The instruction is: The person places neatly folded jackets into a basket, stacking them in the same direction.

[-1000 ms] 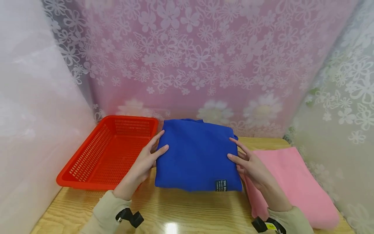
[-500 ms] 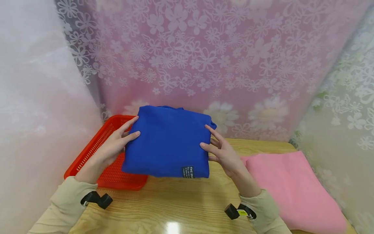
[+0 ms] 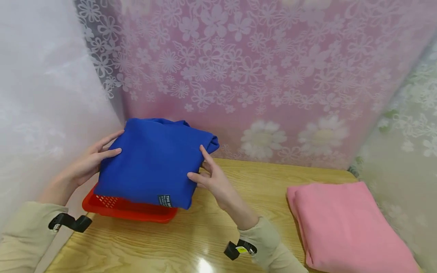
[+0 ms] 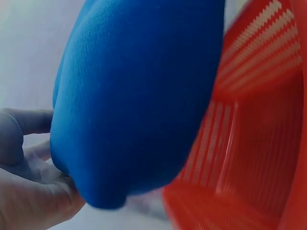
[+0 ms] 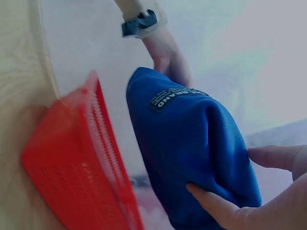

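A folded blue garment with a dark label at its lower edge hangs above the red basket, covering most of it in the head view. My left hand grips its left side, thumb on top and other fingers partly hidden. The right side is held by my right hand, two fingertips on the upper face and the rest behind. In the left wrist view, a gap parts the cloth from the basket's inside. The right wrist view shows the garment beside the basket wall.
Another folded garment, pink, lies at the right of the wooden table. Flower-patterned sheets stand behind the table and at the right, with a pale sheet close to my left hand.
Both hands have carried the blue garment leftward, from beside the basket to over it. The garment has tilted slightly. The pink garment appears farther from my right hand.
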Demonstrator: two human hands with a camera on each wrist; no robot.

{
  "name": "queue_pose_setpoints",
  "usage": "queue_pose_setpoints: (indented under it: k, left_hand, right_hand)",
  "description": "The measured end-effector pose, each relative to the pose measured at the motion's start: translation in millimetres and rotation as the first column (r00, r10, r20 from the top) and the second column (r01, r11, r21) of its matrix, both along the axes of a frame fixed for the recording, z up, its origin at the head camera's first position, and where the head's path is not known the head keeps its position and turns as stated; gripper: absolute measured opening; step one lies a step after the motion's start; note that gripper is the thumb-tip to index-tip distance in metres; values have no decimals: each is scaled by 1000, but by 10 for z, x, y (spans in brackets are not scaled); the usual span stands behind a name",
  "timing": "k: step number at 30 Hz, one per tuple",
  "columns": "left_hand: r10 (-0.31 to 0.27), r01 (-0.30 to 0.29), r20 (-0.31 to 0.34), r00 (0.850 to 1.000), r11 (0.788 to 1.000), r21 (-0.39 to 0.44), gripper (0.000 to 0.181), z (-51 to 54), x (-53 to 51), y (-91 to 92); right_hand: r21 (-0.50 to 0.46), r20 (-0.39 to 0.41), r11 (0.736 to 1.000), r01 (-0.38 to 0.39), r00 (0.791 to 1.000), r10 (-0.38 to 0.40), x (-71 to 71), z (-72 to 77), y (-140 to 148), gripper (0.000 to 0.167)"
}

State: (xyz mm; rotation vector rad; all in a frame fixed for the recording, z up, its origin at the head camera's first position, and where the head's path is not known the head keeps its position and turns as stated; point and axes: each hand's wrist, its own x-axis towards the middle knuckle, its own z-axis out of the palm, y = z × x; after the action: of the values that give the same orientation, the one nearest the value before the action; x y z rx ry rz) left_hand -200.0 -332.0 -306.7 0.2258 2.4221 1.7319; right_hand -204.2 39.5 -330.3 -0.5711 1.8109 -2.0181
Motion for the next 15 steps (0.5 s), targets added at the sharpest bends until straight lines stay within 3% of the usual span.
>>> queue_pose_setpoints:
  k: [7,11,15]
  left_hand:
    - [50,-48,50,997,998,-41,66,-72,67,-401]
    - [48,-44,72,996,998,-49,68,-177,50,-485]
    - [36,-29,102,994,997,-66,70,-347,5,-502]
  right_hand:
    - [-11,56,999,-43,997,44,-13,-236,-426,87]
    - [14,73,1000,-8,997,7,-68,-401,-576,86]
    - [45,95,999,30,995,-34,-113,-594,-664,86]
